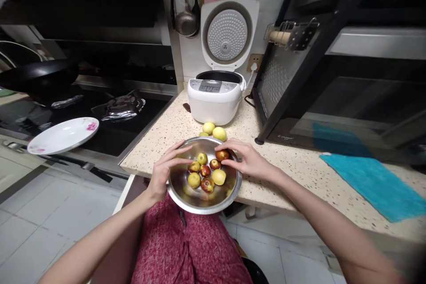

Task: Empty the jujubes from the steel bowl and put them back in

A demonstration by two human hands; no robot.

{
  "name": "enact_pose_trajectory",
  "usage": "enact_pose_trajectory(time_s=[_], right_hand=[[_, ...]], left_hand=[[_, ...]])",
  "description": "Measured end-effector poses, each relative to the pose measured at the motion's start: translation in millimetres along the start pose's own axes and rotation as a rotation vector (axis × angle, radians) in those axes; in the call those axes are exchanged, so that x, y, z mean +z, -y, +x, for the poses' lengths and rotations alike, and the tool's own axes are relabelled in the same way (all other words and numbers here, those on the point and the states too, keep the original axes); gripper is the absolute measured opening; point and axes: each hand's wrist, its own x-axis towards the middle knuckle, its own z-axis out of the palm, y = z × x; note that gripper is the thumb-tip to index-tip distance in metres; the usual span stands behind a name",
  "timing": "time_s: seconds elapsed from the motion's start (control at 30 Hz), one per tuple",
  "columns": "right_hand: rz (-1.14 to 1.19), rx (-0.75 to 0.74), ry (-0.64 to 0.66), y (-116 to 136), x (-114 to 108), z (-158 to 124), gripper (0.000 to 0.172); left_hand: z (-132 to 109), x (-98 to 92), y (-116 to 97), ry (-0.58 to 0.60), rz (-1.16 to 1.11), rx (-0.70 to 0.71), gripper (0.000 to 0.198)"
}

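A steel bowl (pixel 179 193) sits at the counter's front edge, its near side over my lap. Inside lie several jujubes (pixel 207 185), some yellow-green and some red-brown. My right hand (pixel 244 156) reaches over the right rim, with thumb and fingers pinched around a reddish-brown jujube (pixel 222 155). At the left rim, my left hand (pixel 166 166) extends its fingers over the bowl, thumb and forefinger apart and nothing between them. Its fingertips are close to a brownish jujube (pixel 193 167). Just behind the bowl, more yellow-green jujubes (pixel 219 133) rest on the counter.
A white rice cooker (pixel 214 102) stands behind with its lid raised. To the right are a black rack (pixel 282 80) and a turquoise cloth (pixel 376 184). On the left, a white plate (pixel 63 136) overhangs the stove's front edge, and a wok (pixel 40 77) sits behind it.
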Motion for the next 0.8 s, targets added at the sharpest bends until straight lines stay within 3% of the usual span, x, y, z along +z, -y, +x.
enact_pose_trajectory(time_s=[0.13, 0.37, 0.6, 0.8], right_hand=[[-0.073, -0.028, 0.089, 2.3, -3.9, -1.8, 0.024], [-0.039, -0.049, 0.094, -2.4, -7.0, -2.3, 0.025], [-0.088, -0.062, 0.142, -7.4, -8.6, -1.8, 0.026], [-0.028, -0.012, 0.040, -8.5, -4.0, -2.1, 0.013]], left_hand=[[-3.3, 6.6, -7.9, 0.010, 0.075, 0.064, 0.074], [-9.1, 11.4, -8.4, 0.041, 0.165, 0.181, 0.067], [-7.0, 6.8, -0.8, 0.100, 0.289, 0.409, 0.072], [4.1, -3.3, -5.0, 0.217, 0.336, 0.617, 0.073]])
